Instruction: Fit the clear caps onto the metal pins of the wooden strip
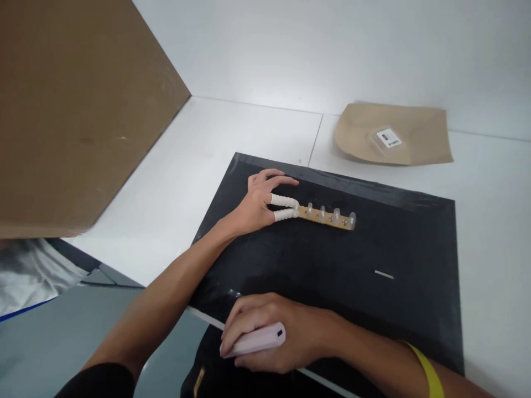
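Note:
My left hand (259, 204) is over the black mat, with white finger covers on the thumb and index finger. Those two pinch the left end of a narrow tan strip (327, 219), while the other fingers stretch out beyond it. Several small clear caps (336, 214) stand in a row along the strip, with small shiny metal bits beside them. Near the mat's front edge, my right hand (269, 331) is wrapped round a pale pink handheld object (258, 340), long and angular with a small dark slot at its end. I cannot make out its kind.
The black mat (290, 265) lies on a white table (489, 249). A thin light sliver (384, 274) rests on it. Behind are a brown paper sheet (427, 132) and a clear labelled packet (388, 138). A tall brown board (83, 110) blocks the left; a person's light clothing (37, 271) shows below it.

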The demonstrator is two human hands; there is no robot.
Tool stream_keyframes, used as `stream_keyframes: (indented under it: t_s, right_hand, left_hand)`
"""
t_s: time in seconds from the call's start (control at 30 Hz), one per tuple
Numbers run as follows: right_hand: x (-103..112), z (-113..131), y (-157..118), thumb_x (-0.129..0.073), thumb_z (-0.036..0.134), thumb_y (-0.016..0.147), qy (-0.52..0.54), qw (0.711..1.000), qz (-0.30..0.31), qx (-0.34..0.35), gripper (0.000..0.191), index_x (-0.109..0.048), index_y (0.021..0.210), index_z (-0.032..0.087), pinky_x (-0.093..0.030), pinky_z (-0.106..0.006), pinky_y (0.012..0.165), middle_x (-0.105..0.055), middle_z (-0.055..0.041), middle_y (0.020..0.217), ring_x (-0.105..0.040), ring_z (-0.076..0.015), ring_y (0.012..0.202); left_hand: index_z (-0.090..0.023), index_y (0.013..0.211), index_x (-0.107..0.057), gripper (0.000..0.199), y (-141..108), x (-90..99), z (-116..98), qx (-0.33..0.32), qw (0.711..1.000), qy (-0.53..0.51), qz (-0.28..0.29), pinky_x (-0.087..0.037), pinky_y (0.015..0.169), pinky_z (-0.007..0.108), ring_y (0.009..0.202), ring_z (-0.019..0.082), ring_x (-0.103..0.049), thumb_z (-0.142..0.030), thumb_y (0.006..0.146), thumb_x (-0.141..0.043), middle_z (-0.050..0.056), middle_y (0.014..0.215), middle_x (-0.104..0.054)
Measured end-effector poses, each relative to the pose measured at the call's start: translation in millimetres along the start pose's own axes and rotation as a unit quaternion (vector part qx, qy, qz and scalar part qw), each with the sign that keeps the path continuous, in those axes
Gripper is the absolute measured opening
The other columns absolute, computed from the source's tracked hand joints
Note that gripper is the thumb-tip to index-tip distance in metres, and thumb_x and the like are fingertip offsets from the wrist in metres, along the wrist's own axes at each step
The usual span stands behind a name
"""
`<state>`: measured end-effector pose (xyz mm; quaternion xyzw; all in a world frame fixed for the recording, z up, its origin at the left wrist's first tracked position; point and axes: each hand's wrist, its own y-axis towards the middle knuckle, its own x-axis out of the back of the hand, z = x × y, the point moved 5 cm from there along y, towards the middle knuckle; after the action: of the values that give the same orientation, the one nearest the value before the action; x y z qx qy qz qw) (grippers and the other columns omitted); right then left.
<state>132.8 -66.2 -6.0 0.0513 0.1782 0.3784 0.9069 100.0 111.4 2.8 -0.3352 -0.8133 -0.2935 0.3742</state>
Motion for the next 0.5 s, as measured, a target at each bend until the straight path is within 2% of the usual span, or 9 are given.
stream_keyframes:
  t_s: [0.13,0.27,0.5]
  right_hand:
    - [0.8,0.7,-0.6,-0.075,0.021,0.089,-0.001,1.0,-0.002,-0.001,0.02,-0.079,0.105,0.012,-0.054,-0.024,0.091,-0.071,-0.0086,0.104,-0.067,-0.0131,0.092]
    - [1.4,1.0,-0.7,-0.075,0.019,0.087,0.0,1.0,-0.001,0.0,0.022,-0.079,0.107,0.01,-0.054,-0.025,0.094,-0.071,-0.0092,0.104,-0.067,-0.014,0.095]
    - [-0.1,0.6,1.3,-0.075,0.018,0.087,0.006,1.0,0.005,-0.014,0.018,-0.078,0.104,0.013,-0.053,-0.022,0.094,-0.07,-0.0056,0.101,-0.065,-0.0125,0.094]
  left_hand:
    - [-0.03,0.099,-0.083,0.016,0.0,1.3,0.9,0.003,1.0,-0.004,0.005,-0.026,0.119,0.057,0.144,0.032,-0.048,-0.043,0.091,-0.078,0.006,0.142,-0.068]
    - [-0.029,0.115,-0.078,0.032,-0.7,2.9,3.3,-0.003,1.0,-0.013,-0.002,-0.03,0.119,0.058,0.146,0.033,-0.046,-0.043,0.086,-0.083,0.008,0.144,-0.067]
    - [-0.03,0.127,-0.072,0.052,-0.9,7.3,2.8,-0.024,0.999,-0.033,0.017,-0.028,0.122,0.061,0.149,0.033,-0.042,-0.048,0.081,-0.087,0.009,0.152,-0.061]
